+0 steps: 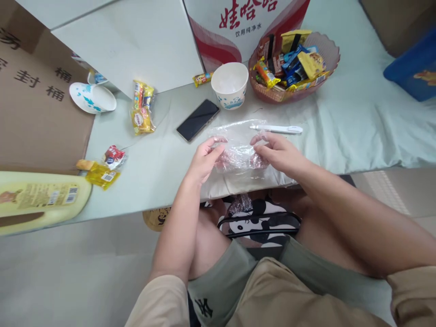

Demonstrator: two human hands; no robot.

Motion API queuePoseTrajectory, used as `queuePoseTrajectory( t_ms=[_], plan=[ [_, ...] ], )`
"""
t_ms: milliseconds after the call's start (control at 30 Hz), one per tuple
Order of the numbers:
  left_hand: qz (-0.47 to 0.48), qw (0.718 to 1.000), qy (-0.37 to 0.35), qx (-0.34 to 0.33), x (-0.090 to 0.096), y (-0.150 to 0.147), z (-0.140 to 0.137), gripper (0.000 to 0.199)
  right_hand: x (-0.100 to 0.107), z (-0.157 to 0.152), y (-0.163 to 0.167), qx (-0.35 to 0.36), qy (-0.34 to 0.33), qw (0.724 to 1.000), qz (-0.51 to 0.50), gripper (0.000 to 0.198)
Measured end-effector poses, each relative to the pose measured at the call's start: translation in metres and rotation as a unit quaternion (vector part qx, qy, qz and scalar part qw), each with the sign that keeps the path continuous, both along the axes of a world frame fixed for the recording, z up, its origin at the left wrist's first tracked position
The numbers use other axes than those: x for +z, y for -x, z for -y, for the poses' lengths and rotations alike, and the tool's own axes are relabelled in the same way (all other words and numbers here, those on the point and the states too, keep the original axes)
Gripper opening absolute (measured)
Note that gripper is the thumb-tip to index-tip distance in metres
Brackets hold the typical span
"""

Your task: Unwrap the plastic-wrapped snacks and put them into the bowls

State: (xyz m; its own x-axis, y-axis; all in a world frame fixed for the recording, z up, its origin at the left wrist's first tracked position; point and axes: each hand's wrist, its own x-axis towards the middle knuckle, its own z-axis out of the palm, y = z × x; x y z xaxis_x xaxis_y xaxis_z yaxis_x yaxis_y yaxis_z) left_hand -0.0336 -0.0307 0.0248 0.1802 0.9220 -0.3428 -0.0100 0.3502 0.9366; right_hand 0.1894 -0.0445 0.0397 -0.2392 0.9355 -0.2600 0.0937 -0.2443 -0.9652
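Observation:
Between my hands, at the front of the table, lies a clear plastic bag (240,156), crinkled and see-through. My left hand (206,156) holds its left side, thumb and fingers closed on the film. On the right side, my right hand (277,152) pinches the same bag. A white utility knife (277,129) rests just beyond my right hand, partly by the bag's far edge. Behind the bag to the left is a black phone (198,120), lying flat. Whether anything is inside the bag, I cannot tell.
A paper bowl (230,86) stands near a pink bowl (294,93) of wrapped snacks. Snack packs (142,109) and torn wrappers (104,175) lie left. Another paper bowl (91,97) is tipped over. A yellow jug (44,200) and cardboard box (41,113) flank the left side.

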Motion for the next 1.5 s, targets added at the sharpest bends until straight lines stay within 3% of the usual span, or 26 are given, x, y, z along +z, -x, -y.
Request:
queuePoseTrajectory(
  t_ms=[133, 333, 500, 600, 700, 833, 867, 1000, 1067, 1133, 1233, 1333, 1433, 1500],
  plan=[
    [-0.034, 0.999, -0.032, 0.0, 0.0, 0.006, -0.003, 0.027, -0.001, -0.002, -0.007, 0.009, -0.009, 1.0, 0.001, 0.014],
    [0.072, 0.993, -0.079, 0.057, 0.009, 0.01, -0.001, 0.029, 0.001, -0.002, -0.017, 0.031, 0.021, 0.991, -0.125, 0.035],
    [0.104, 0.988, -0.085, 0.071, 0.009, 0.012, -0.006, 0.027, 0.0, -0.005, -0.021, 0.047, 0.036, 0.98, -0.19, 0.018],
    [0.093, 0.988, -0.11, 0.062, 0.005, 0.015, -0.008, 0.038, -0.001, -0.008, -0.019, 0.057, 0.044, 0.983, -0.17, 0.017],
    [0.045, 0.99, -0.134, 0.024, 0.0, 0.015, -0.007, 0.037, -0.005, -0.008, -0.014, 0.002, 0.013, 0.996, -0.092, 0.022],
    [0.003, 0.988, -0.154, 0.007, -0.005, 0.012, -0.008, 0.045, -0.015, -0.01, -0.01, -0.085, -0.01, 0.996, -0.019, 0.067],
    [-0.004, 0.987, -0.163, 0.015, -0.006, 0.011, -0.009, 0.045, -0.017, -0.011, -0.01, -0.093, -0.015, 0.996, -0.012, 0.066],
    [-0.055, 0.971, -0.214, 0.097, -0.009, 0.01, -0.013, 0.044, -0.015, -0.014, -0.01, -0.11, -0.064, 0.991, 0.03, 0.025],
    [-0.097, 0.955, -0.242, 0.143, -0.01, 0.01, -0.014, 0.037, -0.009, -0.012, -0.01, -0.134, -0.095, 0.983, 0.087, 0.018],
    [-0.117, 0.952, -0.248, 0.133, -0.011, 0.007, -0.012, 0.03, -0.003, -0.008, -0.007, -0.142, -0.144, 0.971, 0.13, 0.015],
    [-0.072, 0.972, -0.219, 0.034, -0.015, -0.003, -0.006, 0.048, 0.0, 0.0, 0.001, -0.075, -0.209, 0.97, 0.1, 0.018],
    [-0.01, 0.983, -0.183, -0.031, -0.015, -0.015, 0.0, 0.078, 0.0, 0.006, 0.011, 0.042, -0.165, 0.985, -0.021, 0.024],
    [0.013, 0.988, -0.153, -0.03, -0.011, -0.022, 0.003, 0.067, -0.002, 0.009, 0.017, 0.084, -0.098, 0.983, -0.127, 0.026],
    [0.032, 0.989, -0.143, -0.002, -0.008, -0.023, 0.003, 0.055, -0.003, 0.008, 0.018, 0.056, -0.096, 0.986, -0.122, 0.025]
  ],
)
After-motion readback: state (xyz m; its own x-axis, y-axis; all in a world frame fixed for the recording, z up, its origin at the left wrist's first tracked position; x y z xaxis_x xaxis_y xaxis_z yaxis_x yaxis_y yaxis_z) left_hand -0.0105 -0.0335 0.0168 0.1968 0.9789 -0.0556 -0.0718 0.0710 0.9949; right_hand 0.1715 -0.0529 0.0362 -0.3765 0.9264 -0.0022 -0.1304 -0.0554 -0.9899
